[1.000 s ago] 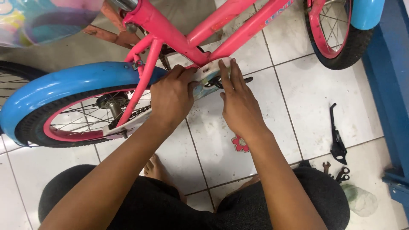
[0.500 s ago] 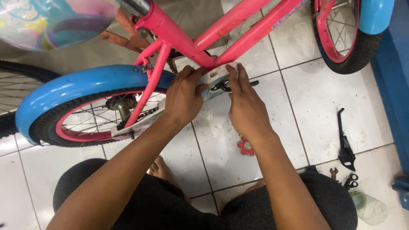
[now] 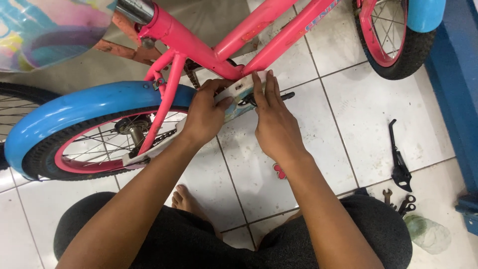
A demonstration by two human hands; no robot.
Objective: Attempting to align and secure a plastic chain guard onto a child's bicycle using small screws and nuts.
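Observation:
A small pink bicycle frame (image 3: 209, 47) stands over white floor tiles, with a blue mudguard (image 3: 84, 107) over its rear wheel (image 3: 89, 149). My left hand (image 3: 204, 114) grips the white chain guard (image 3: 234, 97) near the crank. My right hand (image 3: 271, 117) lies flat with straight fingers against the same guard's right end, just under the frame tubes. A black pedal (image 3: 286, 94) pokes out beyond my right fingers. The chain and crank are mostly hidden behind my hands.
A black kickstand (image 3: 398, 159) lies on the tiles at right, with spanners (image 3: 401, 201) and a clear plastic piece (image 3: 428, 231) nearby. The front wheel (image 3: 393, 40) is at top right beside a blue structure (image 3: 458, 84). A small pink flower-shaped part (image 3: 280, 172) lies on the floor. My bare foot (image 3: 186, 201) is below.
The view has shifted slightly, so the bicycle sits a bit lower and to the right. Both hands stay on the chain guard in much the same pose.

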